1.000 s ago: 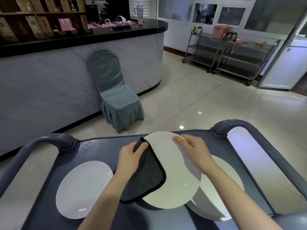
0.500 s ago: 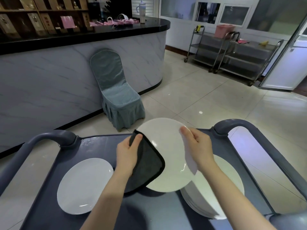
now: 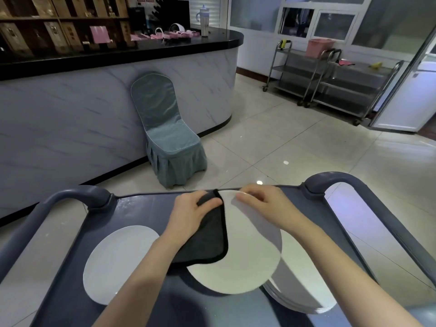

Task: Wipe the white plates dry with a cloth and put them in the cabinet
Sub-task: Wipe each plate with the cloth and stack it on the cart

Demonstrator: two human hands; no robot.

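Grey cloth (image 3: 207, 241) on white plate (image 3: 250, 260)

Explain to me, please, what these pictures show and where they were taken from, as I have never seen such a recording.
There is no machine here: a person works with two bare hands. Every picture comes from one wide-angle camera worn on the head, looking forward and down, so the arms enter from the bottom edge. The left hand grips a dark cloth laid against a white plate, whose far rim the right hand pinches. Beneath is a grey cart. On it lie a single plate to the left and a stack of plates to the right. Beyond stand a covered chair and a marble counter.
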